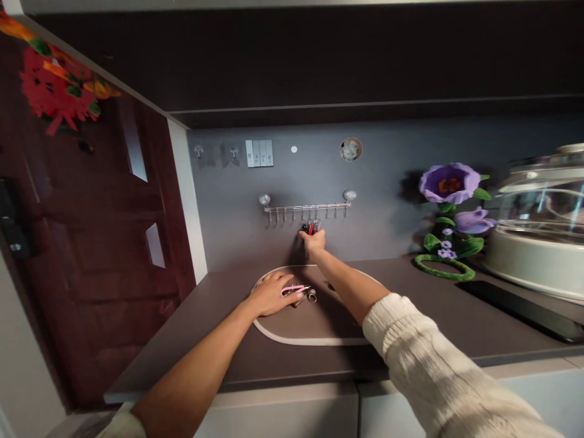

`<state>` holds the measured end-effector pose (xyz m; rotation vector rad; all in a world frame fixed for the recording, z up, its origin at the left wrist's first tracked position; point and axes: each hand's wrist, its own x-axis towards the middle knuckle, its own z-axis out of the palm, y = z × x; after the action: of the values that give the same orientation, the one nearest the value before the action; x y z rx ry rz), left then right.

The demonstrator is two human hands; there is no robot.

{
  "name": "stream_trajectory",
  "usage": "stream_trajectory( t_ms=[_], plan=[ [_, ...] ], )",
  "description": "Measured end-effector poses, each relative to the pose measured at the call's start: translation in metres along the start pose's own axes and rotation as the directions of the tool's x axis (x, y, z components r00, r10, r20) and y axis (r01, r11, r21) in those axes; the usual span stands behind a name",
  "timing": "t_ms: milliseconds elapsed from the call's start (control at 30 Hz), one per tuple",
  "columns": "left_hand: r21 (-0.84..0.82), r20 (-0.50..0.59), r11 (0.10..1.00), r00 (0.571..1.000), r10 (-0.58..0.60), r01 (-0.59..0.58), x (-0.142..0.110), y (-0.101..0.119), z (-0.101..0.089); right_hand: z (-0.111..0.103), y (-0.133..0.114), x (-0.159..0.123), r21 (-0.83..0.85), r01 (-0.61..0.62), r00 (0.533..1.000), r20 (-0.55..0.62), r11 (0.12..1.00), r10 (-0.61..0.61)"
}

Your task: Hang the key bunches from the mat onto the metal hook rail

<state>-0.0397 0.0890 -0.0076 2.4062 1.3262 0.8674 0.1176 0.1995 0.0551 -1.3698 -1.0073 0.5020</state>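
Note:
A clear rail with a row of hooks (pixel 308 208) is fixed to the grey wall. Just under its middle hooks, my right hand (pixel 314 243) is closed round a bunch of keys (pixel 311 230) with black, red and silvery parts. Whether the bunch touches a hook, I cannot tell. My left hand (pixel 272 294) lies on the brown mat (pixel 274 336), palm down with fingers extended. By its thumb and index finger is a pink strap (pixel 294 288) with a small metal ring (pixel 312 296); other small pieces there are partly hidden by the hand.
Purple felt flowers (pixel 449 182) stand on a green ring base at right. Beside them are a black slab-like object (pixel 520 310) and a white appliance with a transparent cover (pixel 542 243). A dark cabinet (pixel 319 61) overhangs the counter; a reddish-brown door (pixel 91 243) is at left.

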Motion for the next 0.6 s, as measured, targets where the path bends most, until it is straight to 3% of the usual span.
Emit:
stream_trajectory(
  t_ms=[200,333,467,600],
  plan=[
    [-0.015,-0.012,1.0,1.0,0.022,-0.022,0.002,-0.002,0.002,-0.005,-0.009,0.002,0.092,0.084,0.988,0.121,0.992,-0.094],
    [-0.067,-0.033,0.998,0.999,0.019,-0.021,0.002,-0.002,0.002,-0.015,-0.03,0.007,0.244,0.096,0.981,0.138,0.965,-0.133],
    [-0.007,-0.015,1.0,0.999,0.03,-0.03,0.002,-0.002,0.001,-0.023,-0.052,0.007,0.398,0.097,0.966,0.183,0.912,-0.182],
    [-0.009,-0.037,0.999,0.999,0.036,-0.036,0.003,-0.002,0.0,-0.034,-0.046,0.0,0.377,0.109,0.932,0.282,0.92,-0.226]
  ],
)
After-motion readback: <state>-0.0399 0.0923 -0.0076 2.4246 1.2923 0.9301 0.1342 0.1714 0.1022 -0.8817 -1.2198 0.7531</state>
